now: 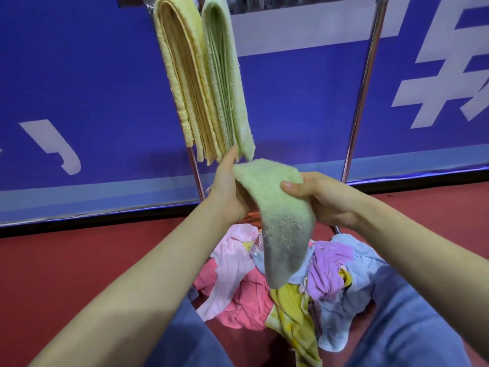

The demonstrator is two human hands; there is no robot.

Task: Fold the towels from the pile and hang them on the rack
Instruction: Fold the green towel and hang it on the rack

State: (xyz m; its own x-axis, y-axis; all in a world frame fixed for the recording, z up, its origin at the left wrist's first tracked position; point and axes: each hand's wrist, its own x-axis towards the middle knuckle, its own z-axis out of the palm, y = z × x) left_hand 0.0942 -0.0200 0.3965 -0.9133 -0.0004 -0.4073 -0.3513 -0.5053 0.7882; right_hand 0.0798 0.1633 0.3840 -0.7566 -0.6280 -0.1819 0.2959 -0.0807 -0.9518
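Observation:
I hold a folded pale green towel (280, 221) in front of me, draped over and hanging down. My left hand (227, 189) grips its left side and my right hand (320, 197) pinches its right side, thumb on top. Below it the pile of towels (285, 284) lies on the red floor in pink, purple, light blue and yellow. A yellow towel (182, 75) and a green towel (227, 75) hang folded side by side on the metal rack (362, 96) above.
A blue wall panel (79, 88) with white characters stands right behind the rack. My knees in blue jeans (412, 319) flank the pile. The rack's bar to the right of the hung towels is bare.

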